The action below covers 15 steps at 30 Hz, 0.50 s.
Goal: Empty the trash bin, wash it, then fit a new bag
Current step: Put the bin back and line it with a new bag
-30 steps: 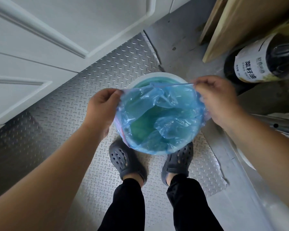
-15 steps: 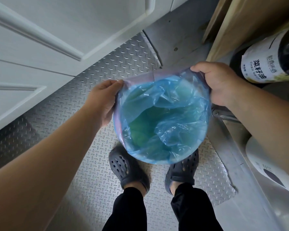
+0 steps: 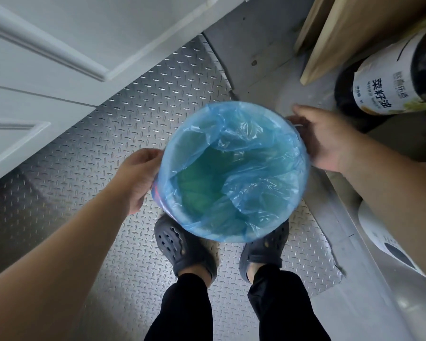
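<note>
Blue liner stretched over the bin's mouth

Plastic of a thin blue bag [image 3: 234, 168] covered the whole round opening of the trash bin [image 3: 165, 207], its edge folded over the rim all the way round, while loose folds sagged down into the green interior. The bin sat on the diamond-plate metal floor [image 3: 84, 193], right in front of the person's two dark perforated clogs [image 3: 182, 244], whose toes it partly hid from the head camera.

The left hand [image 3: 138, 175] lay against the bin's left side, fingers curled round the rim and gripping the bag's folded edge there. The right hand [image 3: 322, 139] was at the far right side of the rim, thumb on top and fingers wrapped down over the edge (the fingertips were hidden behind the bin, so it seemed to be holding the plastic against the wall, though that contact could not be seen clearly). Both forearms reached in from the lower corners of the view.

A white panelled door [image 3: 59, 45] stood to the upper left. At the upper right, a dark bottle [image 3: 384, 87] with a white label bearing Chinese characters stood beside a pale wooden board [image 3: 349, 33], just beyond the right hand. A white rounded object [image 3: 388, 244] lay at the right edge, apart from the bin.
</note>
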Each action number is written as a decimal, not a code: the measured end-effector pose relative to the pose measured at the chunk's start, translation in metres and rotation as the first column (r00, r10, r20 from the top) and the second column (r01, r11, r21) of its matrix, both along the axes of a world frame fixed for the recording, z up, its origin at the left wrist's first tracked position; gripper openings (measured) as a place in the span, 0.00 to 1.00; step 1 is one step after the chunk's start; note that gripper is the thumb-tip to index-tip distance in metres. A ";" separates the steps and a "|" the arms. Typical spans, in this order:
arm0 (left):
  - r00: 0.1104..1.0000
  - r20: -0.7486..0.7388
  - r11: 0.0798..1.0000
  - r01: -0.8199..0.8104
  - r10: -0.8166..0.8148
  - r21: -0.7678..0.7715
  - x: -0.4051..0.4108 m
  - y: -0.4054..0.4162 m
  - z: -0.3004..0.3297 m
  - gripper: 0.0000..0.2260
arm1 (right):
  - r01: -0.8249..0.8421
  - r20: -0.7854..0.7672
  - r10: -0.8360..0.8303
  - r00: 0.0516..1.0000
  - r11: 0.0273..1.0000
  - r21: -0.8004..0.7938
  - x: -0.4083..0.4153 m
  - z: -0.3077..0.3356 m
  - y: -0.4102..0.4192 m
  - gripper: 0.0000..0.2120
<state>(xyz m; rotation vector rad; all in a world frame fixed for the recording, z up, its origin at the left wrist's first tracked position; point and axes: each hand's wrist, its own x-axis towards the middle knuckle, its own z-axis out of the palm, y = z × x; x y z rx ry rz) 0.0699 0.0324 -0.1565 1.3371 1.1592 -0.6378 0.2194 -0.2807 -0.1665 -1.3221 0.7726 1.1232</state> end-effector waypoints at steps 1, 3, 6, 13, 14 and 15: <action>0.997 -0.002 0.996 0.082 -0.082 0.030 -0.011 0.002 0.002 0.11 | 0.037 -0.009 -0.036 0.999 0.999 0.024 -0.008 0.000 -0.010 0.13; 0.984 0.008 0.982 0.174 -0.175 0.070 -0.029 0.003 0.007 0.14 | 0.032 -0.009 -0.032 0.999 0.998 0.052 -0.028 0.001 -0.027 0.09; 0.976 0.001 0.970 0.219 -0.220 0.104 -0.048 0.002 0.014 0.23 | 0.017 -0.030 -0.014 0.999 0.996 0.086 -0.053 0.003 -0.038 0.08; 0.926 -0.146 0.897 -0.373 0.347 -0.238 -0.073 -0.003 -0.003 0.10 | 0.293 -0.114 -0.281 0.953 0.950 0.111 -0.068 -0.014 -0.032 0.12; 0.887 -0.177 0.820 -0.461 0.426 -0.338 -0.076 -0.007 -0.004 0.11 | 0.329 -0.134 -0.314 0.940 0.939 0.105 -0.068 -0.016 -0.030 0.19; 0.843 -0.204 0.736 -0.536 0.499 -0.413 -0.079 -0.012 -0.006 0.12 | 0.352 -0.142 -0.336 0.931 0.929 0.109 -0.069 -0.017 -0.027 0.24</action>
